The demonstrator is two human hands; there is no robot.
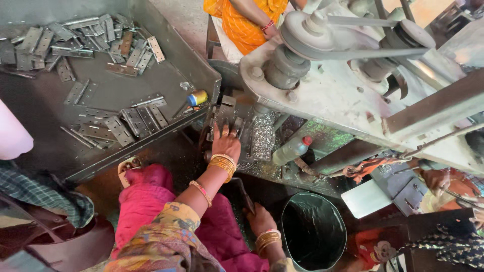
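My left hand (225, 142), with gold bangles on the wrist, reaches forward and presses a metal hinge piece (226, 115) into the fixture of a grey drilling machine (333, 90). The fingers lie over the piece, which is partly hidden. My right hand (260, 218), also in bangles, is low by my pink-clad lap and closed around a dark lever handle (243, 195). A pile of curly metal shavings (262, 135) lies just right of the fixture.
A grey metal tray (101, 90) at left holds several flat hinges (75, 38) and a small blue-and-yellow cylinder (197, 97). A plastic bottle with a red cap (291, 150) and a black bucket (312, 231) stand at right. A person in orange (247, 22) sits beyond the machine; another person's hand (437, 180) works at right.
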